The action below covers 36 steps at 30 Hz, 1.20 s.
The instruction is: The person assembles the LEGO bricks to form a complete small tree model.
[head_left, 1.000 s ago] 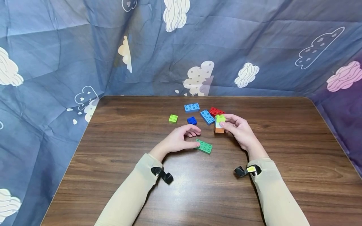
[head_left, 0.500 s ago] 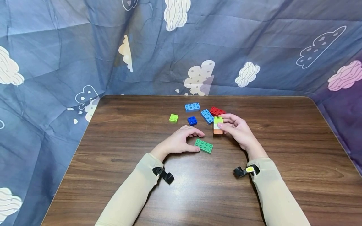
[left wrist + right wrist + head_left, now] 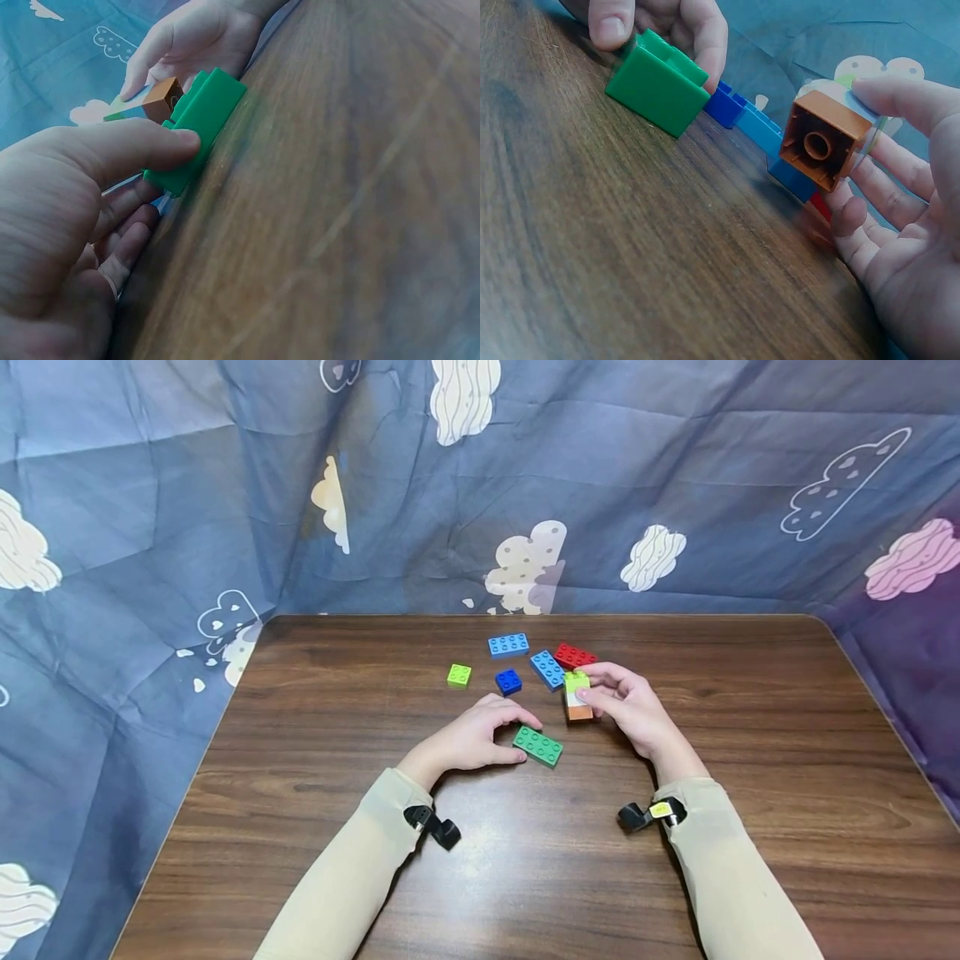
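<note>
My left hand (image 3: 472, 735) holds a green eight-stud toy brick (image 3: 537, 746) near the table's middle, thumb on its near side and index finger at its far side. In the left wrist view the thumb covers part of the green brick (image 3: 199, 131). My right hand (image 3: 630, 706) pinches a small brick stack (image 3: 578, 706), lime on top, a pale block in the middle and orange at the bottom. The hollow underside of the orange brick (image 3: 821, 142) faces the right wrist camera, and the stack is off the table, tilted, apart from the green brick.
Behind the hands lie a lime brick (image 3: 459, 675), a dark blue brick (image 3: 508, 682), two light blue bricks, one at the back (image 3: 508, 645) and one slanted (image 3: 547, 669), and a red brick (image 3: 575, 657). A patterned cloth (image 3: 405, 527) hangs behind the wooden table (image 3: 525, 877).
The right hand's stack has moved slightly left and toward the person, its orange end tipping forward. The left thumb and index finger have shifted to either side of the green brick.
</note>
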Motion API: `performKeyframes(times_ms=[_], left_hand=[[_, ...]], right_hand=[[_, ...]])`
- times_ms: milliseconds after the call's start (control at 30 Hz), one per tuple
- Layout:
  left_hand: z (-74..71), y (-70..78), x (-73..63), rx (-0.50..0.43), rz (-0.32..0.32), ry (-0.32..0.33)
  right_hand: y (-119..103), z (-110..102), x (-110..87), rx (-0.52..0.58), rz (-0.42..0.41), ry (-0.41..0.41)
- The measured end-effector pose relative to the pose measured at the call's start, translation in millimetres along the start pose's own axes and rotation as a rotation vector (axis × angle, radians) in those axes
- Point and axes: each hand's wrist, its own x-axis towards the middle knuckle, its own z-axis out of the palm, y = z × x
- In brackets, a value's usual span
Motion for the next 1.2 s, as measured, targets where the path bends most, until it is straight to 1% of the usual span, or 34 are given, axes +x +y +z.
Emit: performKeyframes(times_ms=[100,200,267,333,367,467,567,700,800,867,933,1033,1100,1200], left_hand=[[2.2,-3.8,-0.2,-0.028,-0.012,0.004],[-1.0,2.0,-2.0,-0.04,-0.023,0.009],[-3.9,6.8,-2.9,-0.029,-0.033,0.013],[-6.6,10.2,-4.0,-0.047,-0.059,0.03],[-7.3,10.5,-4.5,-0.073,-0.078,0.045],[-9.4,10.5,-6.2,-0.179,-0.127,0.1],[-10.6,8.7,-7.0,-0.298,-0.147,0.151],[-10.9,7.6,-7.0,-0.411,-0.176,0.211],[-10.6,9.4,-6.6,-0.504,-0.225,0.274],[-10.6,11.1,-6.5,-0.571,-0.258,0.331],[-10.6,12.8,-6.4,-0.608,-0.273,0.395],[-10.1,14.8,-6.0,-0.63,-0.265,0.491],[-9.5,16.1,-5.5,-0.638,-0.248,0.541],[-8.4,17.7,-4.7,-0.664,-0.224,0.594]], right_hand=[[-0.3,0.7,0.2,0.0,-0.004,0.01],[-1.2,1.4,-0.1,0.003,-0.011,0.011],[-1.7,1.5,-0.9,0.003,-0.013,0.01],[-1.7,1.8,-1.4,0.005,-0.015,0.012],[-1.6,2.1,-1.6,0.014,-0.016,0.011],[-2.0,4.0,-2.2,0.05,-0.029,-0.008],[-2.2,6.9,-2.3,0.095,-0.052,-0.038],[-2.4,11.1,-2.0,0.113,-0.074,-0.058],[-2.3,14.4,-1.4,0.104,-0.059,-0.054],[-2.5,17.4,-1.0,0.087,-0.037,-0.052],[-3.3,21.1,-0.8,0.053,-0.011,-0.061],[-5.9,27.9,-1.1,-0.001,0.02,-0.094],[-7.3,32.4,-1.1,-0.03,0.034,-0.112],[-8.0,38.5,-0.7,-0.045,0.045,-0.113]])
